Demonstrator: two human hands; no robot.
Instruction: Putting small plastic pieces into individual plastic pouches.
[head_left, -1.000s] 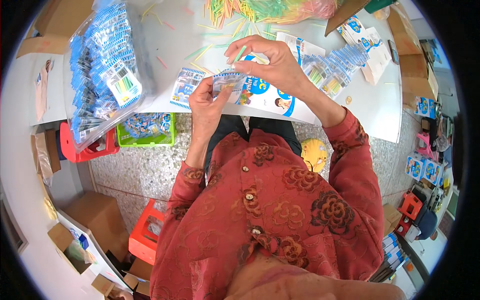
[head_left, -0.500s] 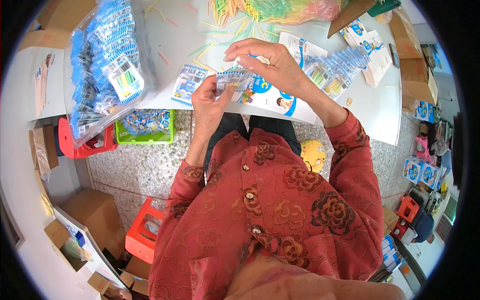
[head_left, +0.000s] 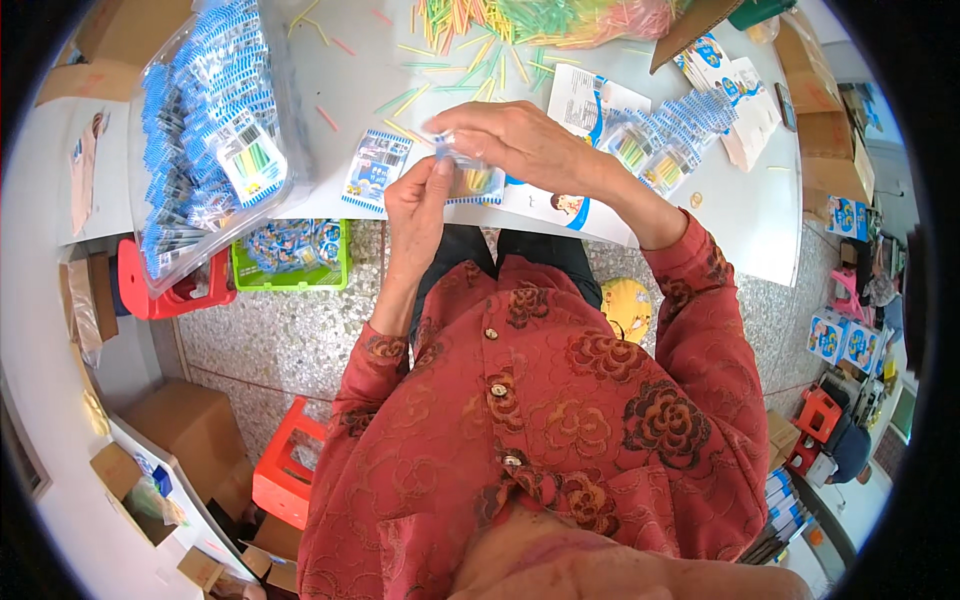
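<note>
A small clear packet (head_left: 478,184) with blue-striped edges and yellow and green sticks inside is between my hands at the table's near edge. My left hand (head_left: 418,200) pinches its left side, thumb on top. The curled fingers of my right hand (head_left: 515,142) close over its top edge; their tips are slightly blurred. Just left of my left hand, a flat packet (head_left: 377,170) with blue print lies on the table. To the right of my right hand, a row of overlapping filled packets (head_left: 665,140) rests partly on printed white sheets (head_left: 570,105).
A clear tray (head_left: 296,185) crammed with blue-striped packets stands at the left table edge. Loose coloured sticks (head_left: 480,70) scatter across the far table. Below are a green basket (head_left: 290,282) of packets and red stools (head_left: 285,465). A phone (head_left: 786,106) lies far right.
My right hand has moved left and down onto the top of the packet. The packet now lies lower and flatter, showing the sticks inside. My left hand keeps its hold.
</note>
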